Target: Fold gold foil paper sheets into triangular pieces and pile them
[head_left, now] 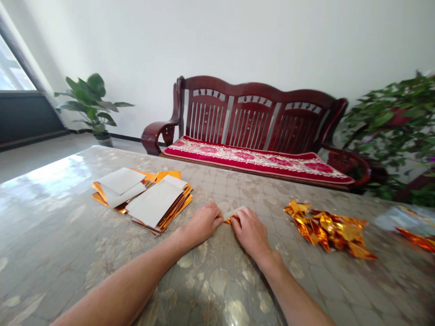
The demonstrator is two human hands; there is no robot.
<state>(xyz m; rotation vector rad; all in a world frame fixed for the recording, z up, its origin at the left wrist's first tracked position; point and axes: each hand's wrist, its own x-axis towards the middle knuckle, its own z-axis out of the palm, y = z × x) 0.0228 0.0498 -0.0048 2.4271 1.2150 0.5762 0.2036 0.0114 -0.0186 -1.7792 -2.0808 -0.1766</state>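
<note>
White-walled room with a red wooden bench [258, 122] behind a marbled tabletop [68, 235]. Both hands, left hand [203, 222] and right hand [250, 232], pinch a small foil paper [234, 213] at center. Flat sheet stack [146, 199] sits at 10 o'clock, folded gold pieces [328, 228] at 3 o'clock.

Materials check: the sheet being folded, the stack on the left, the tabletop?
Sheet between left hand and right hand: folded sheet looks like foil-backed paper, matte white one side, shiny gold the other. Stack: apparently the same, white faces, mirror-gold edges. Tabletop: glossy, glare-reflecting; stone-patterned, possibly marble or a vinyl cover.
</note>
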